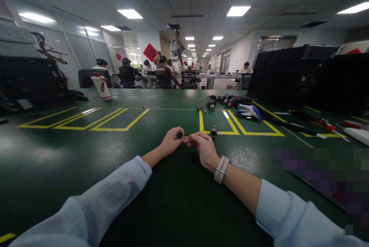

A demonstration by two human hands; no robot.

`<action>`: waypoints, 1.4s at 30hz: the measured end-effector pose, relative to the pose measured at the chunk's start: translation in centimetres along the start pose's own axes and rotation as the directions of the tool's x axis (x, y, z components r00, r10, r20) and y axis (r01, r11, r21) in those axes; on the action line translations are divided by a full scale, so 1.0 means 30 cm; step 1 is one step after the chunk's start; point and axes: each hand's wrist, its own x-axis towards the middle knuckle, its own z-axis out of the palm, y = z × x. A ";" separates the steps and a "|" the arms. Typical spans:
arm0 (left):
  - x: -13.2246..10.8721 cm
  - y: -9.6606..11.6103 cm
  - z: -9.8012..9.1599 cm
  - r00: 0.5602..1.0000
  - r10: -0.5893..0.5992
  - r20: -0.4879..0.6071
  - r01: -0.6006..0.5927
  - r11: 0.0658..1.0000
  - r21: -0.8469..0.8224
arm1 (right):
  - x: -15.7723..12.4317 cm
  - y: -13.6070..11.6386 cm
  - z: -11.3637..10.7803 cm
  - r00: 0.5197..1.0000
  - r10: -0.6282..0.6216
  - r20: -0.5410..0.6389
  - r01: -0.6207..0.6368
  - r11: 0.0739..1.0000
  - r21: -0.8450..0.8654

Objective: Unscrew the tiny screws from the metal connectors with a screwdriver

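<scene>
Left of the metal fitting [213, 132], your left hand [170, 141] grips a cylinder [178, 136], your right hand [203, 146] a rod [186, 137]; tilting could cause slipping

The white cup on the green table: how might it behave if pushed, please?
The white cup looks taller than wide, so a push near its top might tip it. Its rounded sides suggest it could roll once down. Its contents are hidden, so I cannot judge weight.
</scene>
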 end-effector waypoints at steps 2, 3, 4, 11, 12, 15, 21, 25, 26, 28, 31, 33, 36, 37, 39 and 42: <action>0.000 0.000 0.000 1.000 0.000 0.003 0.000 1.000 -0.002 | 0.003 -0.009 0.000 1.000 0.020 -0.007 -0.020 1.000 0.016; 0.000 0.000 0.001 1.000 0.000 0.004 0.000 1.000 -0.004 | 0.006 -0.012 -0.001 1.000 0.029 -0.011 -0.029 0.999 0.024; 0.000 0.001 0.001 1.000 0.000 0.006 0.000 1.000 -0.006 | 0.008 -0.014 -0.002 0.999 0.035 -0.013 -0.035 0.999 0.030; 0.000 0.003 0.004 1.000 0.004 0.018 -0.004 1.000 -0.012 | 0.018 -0.005 -0.014 1.000 -0.001 -0.005 0.001 1.000 0.010; 0.000 0.003 0.004 1.000 0.005 0.017 -0.005 1.000 -0.008 | 0.017 -0.003 -0.014 1.000 -0.015 0.000 0.015 1.000 0.000; -0.001 0.004 0.002 1.000 0.012 0.024 -0.012 1.000 0.010 | 0.013 -0.003 -0.011 0.999 -0.041 0.023 0.041 0.999 -0.031; -0.002 0.014 -0.002 0.998 0.037 0.050 -0.039 0.998 0.039 | 0.023 -0.025 -0.017 1.000 0.025 0.017 -0.024 0.999 -0.040; -0.002 0.016 -0.004 0.997 0.045 0.068 -0.048 0.998 0.037 | 0.029 -0.030 -0.021 0.999 0.053 0.008 -0.053 0.998 -0.031; -0.002 0.015 -0.004 0.996 0.049 0.074 -0.052 0.998 0.036 | 0.029 -0.030 -0.022 0.999 0.052 0.009 -0.052 0.998 -0.032; -0.001 0.013 -0.005 0.995 0.058 0.085 -0.061 0.998 0.034 | 0.030 -0.032 -0.024 0.999 0.040 0.018 -0.039 0.998 -0.039; 0.000 0.009 -0.006 0.994 0.066 0.090 -0.070 0.997 0.037 | 0.032 -0.036 -0.027 0.999 0.004 0.032 -0.002 0.998 -0.058; 0.001 0.006 -0.004 0.994 0.068 0.087 -0.072 0.997 0.043 | 0.033 -0.038 -0.028 0.999 -0.024 0.035 0.026 0.997 -0.071; 0.001 0.005 -0.002 0.993 0.070 0.092 -0.074 0.996 0.049 | 0.030 -0.036 -0.024 0.997 -0.055 0.047 0.060 0.994 -0.093; 0.000 0.005 -0.002 0.993 0.070 0.093 -0.075 0.996 0.052 | 0.028 -0.033 -0.023 0.997 -0.061 0.056 0.066 0.993 -0.101; -0.002 0.007 -0.003 0.993 0.069 0.093 -0.075 0.996 0.057 | 0.025 -0.028 -0.022 0.995 -0.060 0.077 0.068 0.991 -0.117; -0.003 0.012 -0.005 0.994 0.067 0.092 -0.073 0.996 0.057 | 0.025 -0.018 -0.028 0.994 -0.034 0.100 0.047 0.991 -0.124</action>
